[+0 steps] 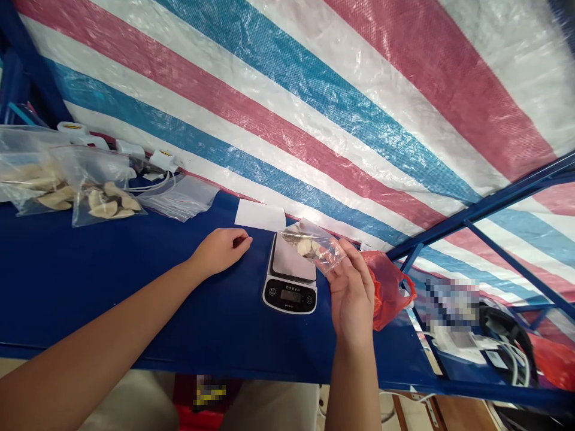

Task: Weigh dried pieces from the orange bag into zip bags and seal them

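Blue counter, striped tarpaulin behind. Two filled bags lie at the digital scale's ten o'clock — apparently set aside. Right hand: fingers pinching a third bag over the scale's one-o'clock edge; placement appears incomplete. Left hand, nine-to-ten o'clock: fingers curled, apparently empty.

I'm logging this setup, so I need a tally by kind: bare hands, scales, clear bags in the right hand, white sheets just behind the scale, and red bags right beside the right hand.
Bare hands, left hand and right hand: 2
Digital scale: 1
Held clear bag: 1
White sheet: 1
Red bag: 1
Total: 6
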Demonstrator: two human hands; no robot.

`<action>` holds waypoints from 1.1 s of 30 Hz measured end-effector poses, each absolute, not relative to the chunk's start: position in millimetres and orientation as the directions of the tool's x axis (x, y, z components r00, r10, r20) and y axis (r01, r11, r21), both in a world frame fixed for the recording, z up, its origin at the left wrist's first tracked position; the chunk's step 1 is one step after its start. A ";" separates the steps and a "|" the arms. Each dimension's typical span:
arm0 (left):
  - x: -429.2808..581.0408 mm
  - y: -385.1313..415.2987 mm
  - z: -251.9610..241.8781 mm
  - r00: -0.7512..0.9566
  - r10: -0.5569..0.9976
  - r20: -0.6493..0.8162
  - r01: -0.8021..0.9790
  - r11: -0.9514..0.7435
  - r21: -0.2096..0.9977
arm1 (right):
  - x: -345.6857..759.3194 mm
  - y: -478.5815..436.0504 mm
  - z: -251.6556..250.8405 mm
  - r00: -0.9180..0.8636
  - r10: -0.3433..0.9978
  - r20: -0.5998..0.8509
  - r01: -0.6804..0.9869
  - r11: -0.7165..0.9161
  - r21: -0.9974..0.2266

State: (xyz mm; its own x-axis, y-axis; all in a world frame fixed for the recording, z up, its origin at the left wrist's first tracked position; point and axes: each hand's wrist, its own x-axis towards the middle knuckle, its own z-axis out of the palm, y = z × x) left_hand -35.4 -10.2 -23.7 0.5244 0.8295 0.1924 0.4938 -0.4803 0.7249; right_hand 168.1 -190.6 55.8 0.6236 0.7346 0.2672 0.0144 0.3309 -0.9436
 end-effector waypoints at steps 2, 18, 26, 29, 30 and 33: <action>-35.6 -10.6 -23.5 0.522 0.828 0.205 0.488 -0.487 0.725 | 173.8 -200.4 49.7 0.617 0.741 0.265 0.174 0.200 -0.964; -34.1 -10.7 -23.5 0.519 0.818 0.247 0.488 -0.521 0.701 | 194.3 -263.0 -38.6 0.811 0.542 0.218 0.413 -0.268 -0.870; -34.3 -11.4 -21.9 0.519 0.825 0.224 0.495 -0.503 0.708 | 192.3 -265.8 -37.0 0.786 0.568 0.243 0.463 -0.281 -0.841; -34.6 -11.5 -21.9 0.520 0.823 0.229 0.489 -0.506 0.711 | 191.2 -265.8 -36.1 0.788 0.569 0.233 0.458 -0.290 -0.840; -34.6 -11.4 -21.9 0.520 0.823 0.228 0.488 -0.506 0.712 | 190.7 -265.6 -35.8 0.789 0.570 0.230 0.457 -0.295 -0.839; -34.6 -11.1 -22.1 0.520 0.825 0.220 0.493 -0.501 0.712 | 189.4 -264.8 -35.0 0.787 0.574 0.227 0.463 -0.305 -0.832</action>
